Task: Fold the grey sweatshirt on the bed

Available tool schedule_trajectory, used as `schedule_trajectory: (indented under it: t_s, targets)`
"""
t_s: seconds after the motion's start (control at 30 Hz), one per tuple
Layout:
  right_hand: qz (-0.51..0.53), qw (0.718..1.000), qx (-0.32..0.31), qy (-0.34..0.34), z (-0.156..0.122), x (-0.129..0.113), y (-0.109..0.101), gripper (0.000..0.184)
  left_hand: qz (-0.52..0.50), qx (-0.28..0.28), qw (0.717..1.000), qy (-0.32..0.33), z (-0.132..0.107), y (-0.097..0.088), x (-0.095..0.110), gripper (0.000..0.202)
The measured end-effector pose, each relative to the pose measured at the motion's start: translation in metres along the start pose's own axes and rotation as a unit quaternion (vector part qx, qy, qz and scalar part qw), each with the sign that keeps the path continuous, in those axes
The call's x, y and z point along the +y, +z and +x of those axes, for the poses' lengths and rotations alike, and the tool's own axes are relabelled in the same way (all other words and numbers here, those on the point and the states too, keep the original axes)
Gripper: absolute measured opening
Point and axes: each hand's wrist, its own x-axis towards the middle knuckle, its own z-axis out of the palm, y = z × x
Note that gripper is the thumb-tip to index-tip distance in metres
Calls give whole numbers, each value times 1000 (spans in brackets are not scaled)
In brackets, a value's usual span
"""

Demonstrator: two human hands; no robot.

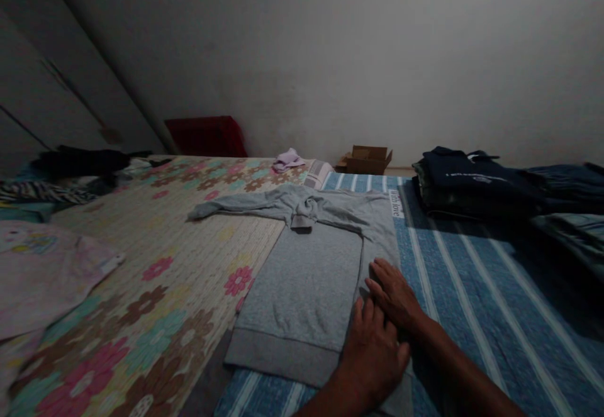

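Observation:
A grey sweatshirt (306, 272) lies flat on the bed, its sleeves spread across the top near the collar. My left hand (372, 354) rests flat on the sweatshirt's lower right part, fingers stretched forward. My right hand (394, 294) lies flat just ahead of it on the garment's right edge, fingers extended and pressed on the cloth. The two hands touch each other. Neither holds anything.
A floral mat (155, 291) covers the bed's left half, a blue striped sheet (472, 304) the right. Dark folded clothes (476, 184) are stacked far right. A pink garment (42, 272) lies at left, loose clothes (70, 172) beyond it. A cardboard box (364, 160) and a red crate (205, 135) stand by the wall.

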Motion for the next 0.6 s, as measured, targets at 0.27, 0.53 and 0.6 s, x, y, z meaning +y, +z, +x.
schedule_trajectory:
  t_s: [0.27, 0.53, 0.6]
  targets:
    - [-2, 1000, 18, -9, 1, 0, 0, 45, -36, 25, 999, -7, 0, 1, -3, 56]
    - [-71, 996, -21, -41, -12, -9, -13, 42, -164, 100, 980, -53, 26, -36, -43, 23]
    - [-80, 995, -24, -46, -23, -21, -18, 45, -146, 113, 981, -58, 40, -43, -55, 20]
